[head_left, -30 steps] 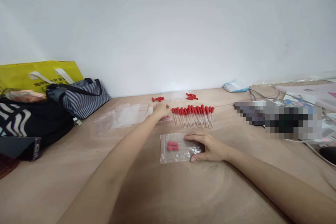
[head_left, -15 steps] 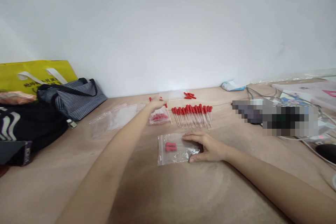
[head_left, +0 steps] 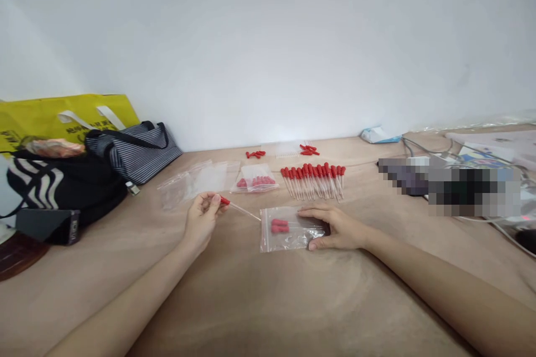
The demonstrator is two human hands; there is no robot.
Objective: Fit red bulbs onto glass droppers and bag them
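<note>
A glass dropper (head_left: 243, 209) is pinched by its red rubber bulb in my left hand (head_left: 203, 215). Its clear tube points right, and its tip is at the open-side edge of a clear zip-lock bag (head_left: 274, 245). Inside that bag lie two droppers with red bulbs (head_left: 280, 226). My right hand (head_left: 339, 227) holds the bag's right end against the table, thumb on the near edge and fingers on the far edge. Behind it, several assembled droppers (head_left: 314, 181) lie in a row. A filled bag (head_left: 256, 181) of red bulbs rests to their left.
Flat empty bags (head_left: 196, 184) lie at the left. Loose red bulbs (head_left: 255, 154) and another small pile (head_left: 309, 150) sit near the wall. A striped bag (head_left: 138, 153) and black bag (head_left: 62, 189) stand far left. Cables (head_left: 419, 150) and a tissue pack (head_left: 380, 135) are at the right.
My left hand has come back from the far side of the table toward me, bringing a dropper to the bag's left edge. My right hand stays on the bag.
</note>
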